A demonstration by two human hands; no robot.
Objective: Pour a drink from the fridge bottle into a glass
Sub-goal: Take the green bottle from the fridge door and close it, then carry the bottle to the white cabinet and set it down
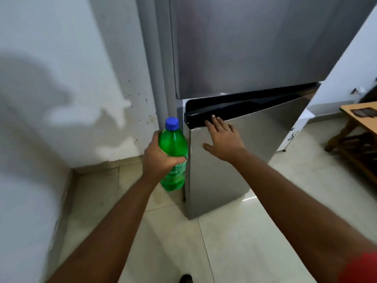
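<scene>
A green plastic bottle [173,144] with a blue cap is upright in my left hand [158,158], which grips it around the middle, just left of the fridge. My right hand [222,139] lies flat with fingers spread on the steel lower fridge door [255,152], fingertips at its black top edge. That door stands slightly ajar. The upper fridge door [255,43] is closed. No glass is in view.
A stained white wall [61,88] stands close on the left. A wooden table [359,119] with dark flat objects on it is at the far right. Pale floor tiles [234,242] spread below me.
</scene>
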